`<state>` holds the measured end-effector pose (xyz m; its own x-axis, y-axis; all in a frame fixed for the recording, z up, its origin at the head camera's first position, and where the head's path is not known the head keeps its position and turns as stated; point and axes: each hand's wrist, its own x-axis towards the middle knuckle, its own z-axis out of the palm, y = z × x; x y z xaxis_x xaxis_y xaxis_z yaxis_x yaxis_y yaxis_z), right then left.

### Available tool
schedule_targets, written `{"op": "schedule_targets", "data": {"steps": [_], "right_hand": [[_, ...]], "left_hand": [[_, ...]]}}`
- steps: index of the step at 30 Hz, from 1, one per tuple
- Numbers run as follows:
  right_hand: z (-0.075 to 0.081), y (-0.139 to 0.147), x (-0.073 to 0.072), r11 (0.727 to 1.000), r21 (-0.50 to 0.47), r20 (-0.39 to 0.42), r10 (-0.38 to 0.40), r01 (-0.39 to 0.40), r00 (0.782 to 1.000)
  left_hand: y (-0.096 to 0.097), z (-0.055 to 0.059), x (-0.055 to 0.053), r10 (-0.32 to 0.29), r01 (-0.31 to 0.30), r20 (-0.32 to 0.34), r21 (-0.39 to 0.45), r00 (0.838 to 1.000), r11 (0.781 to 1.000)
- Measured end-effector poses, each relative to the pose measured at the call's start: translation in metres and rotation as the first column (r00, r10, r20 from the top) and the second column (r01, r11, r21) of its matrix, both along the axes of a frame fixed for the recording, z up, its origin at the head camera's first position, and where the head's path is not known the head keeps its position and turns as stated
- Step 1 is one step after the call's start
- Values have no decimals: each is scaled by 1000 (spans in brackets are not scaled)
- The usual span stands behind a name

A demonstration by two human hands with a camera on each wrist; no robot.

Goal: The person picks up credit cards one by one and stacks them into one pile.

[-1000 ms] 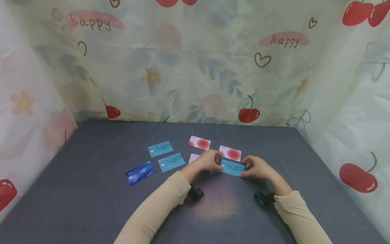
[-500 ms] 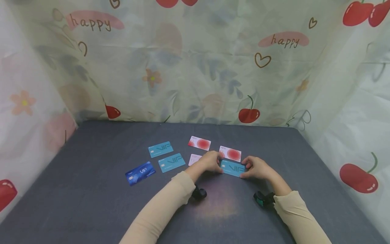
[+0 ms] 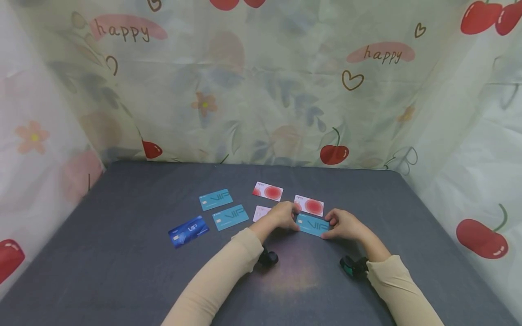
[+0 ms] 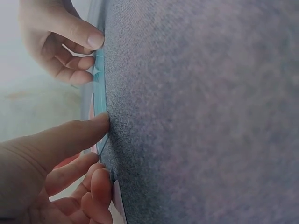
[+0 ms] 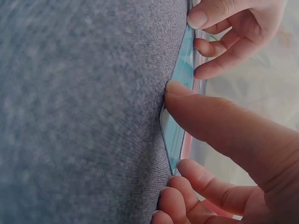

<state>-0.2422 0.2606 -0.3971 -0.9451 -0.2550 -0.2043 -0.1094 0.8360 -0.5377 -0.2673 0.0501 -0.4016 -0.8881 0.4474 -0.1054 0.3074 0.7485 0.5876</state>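
Observation:
A light blue VIP card [image 3: 312,225] lies on the dark grey table between the two hands. My left hand [image 3: 282,215] holds its left end, thumb at the near edge and a finger at the far side. At the opposite end my right hand [image 3: 344,225] grips it between thumb and forefinger, the other fingers curled in. Both wrist views show the card edge-on, low over the cloth: the blue strip [image 4: 99,88] on the left one and the blue strip [image 5: 174,133] on the right. Just behind it lies a pink card with a red circle [image 3: 311,206].
Left of the hands are two more light blue VIP cards [image 3: 230,217] and a dark blue VIP card [image 3: 188,231]. Another pink red-circle card [image 3: 267,191] lies farther back. A pale pink card [image 3: 259,213] is partly hidden by the left hand. Patterned curtains surround the table [image 3: 122,280].
My left wrist and forearm have shifted slightly to the right, uncovering more of the pale pink card. The right hand and the light blue card have stayed nearly still.

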Motion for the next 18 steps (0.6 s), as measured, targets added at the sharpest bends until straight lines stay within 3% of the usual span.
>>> {"op": "schedule_targets", "data": {"steps": [18], "right_hand": [[3, -4, 3, 1000, 3, 18, -23, 23, 1000]], "left_hand": [[5, 1, 3, 42, -42, 2, 24, 999, 999]]}}
